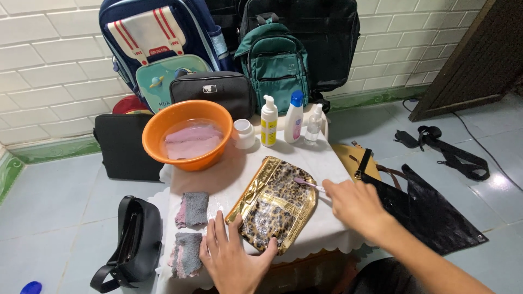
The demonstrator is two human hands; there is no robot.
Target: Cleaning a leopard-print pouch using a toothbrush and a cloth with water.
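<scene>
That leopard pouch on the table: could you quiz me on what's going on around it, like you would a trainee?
1. True or false: the left hand lies flat on the pouch.
2. What does the right hand hold? A) bottle B) brush C) cloth
3. What lies in the orange basin?

Key:
1. True; it presses the pouch's lower edge.
2. B; the brush's tip touches the pouch's upper right corner.
3. A pink cloth, soaking in water.
</scene>
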